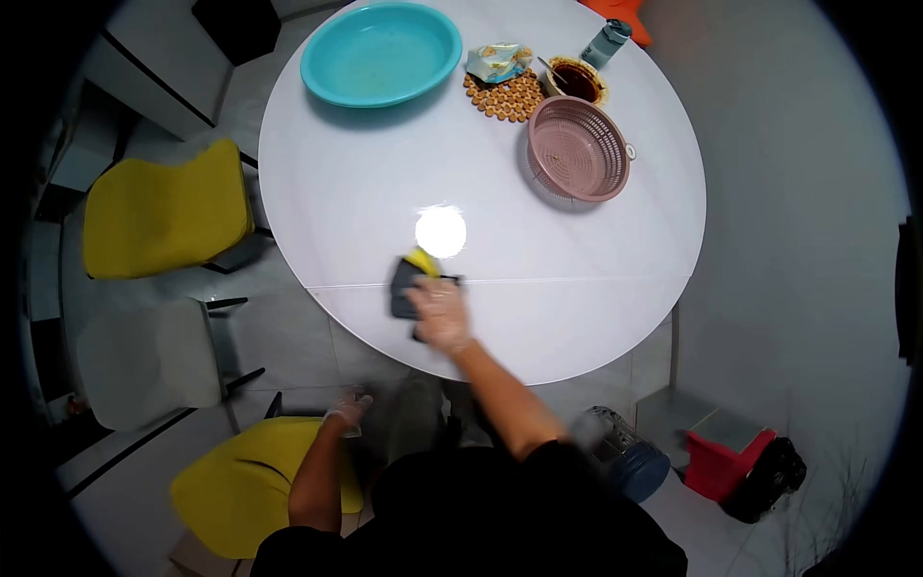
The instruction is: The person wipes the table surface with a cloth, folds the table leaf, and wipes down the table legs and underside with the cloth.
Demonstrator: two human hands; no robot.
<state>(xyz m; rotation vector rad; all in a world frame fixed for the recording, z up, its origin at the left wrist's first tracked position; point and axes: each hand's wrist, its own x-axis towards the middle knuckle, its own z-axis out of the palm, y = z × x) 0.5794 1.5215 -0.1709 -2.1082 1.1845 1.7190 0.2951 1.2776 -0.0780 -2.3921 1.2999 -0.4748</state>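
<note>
Grey cloth (pixel 405 279) is looking soft, light, best bunched mid-palm; right hand (pixel 442 315) is grasping it, left hand (pixel 350 409) hanging empty.

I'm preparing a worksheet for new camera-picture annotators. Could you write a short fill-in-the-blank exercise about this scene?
1. The person's ____ hand is on the dark cloth.
2. The part of that cloth which is not dark is ____.
3. In the picture, the turquoise basin is to the ____ of the pink basket.
4. The yellow chairs in view number ____.

Missing words: right; yellow; left; two.
</note>
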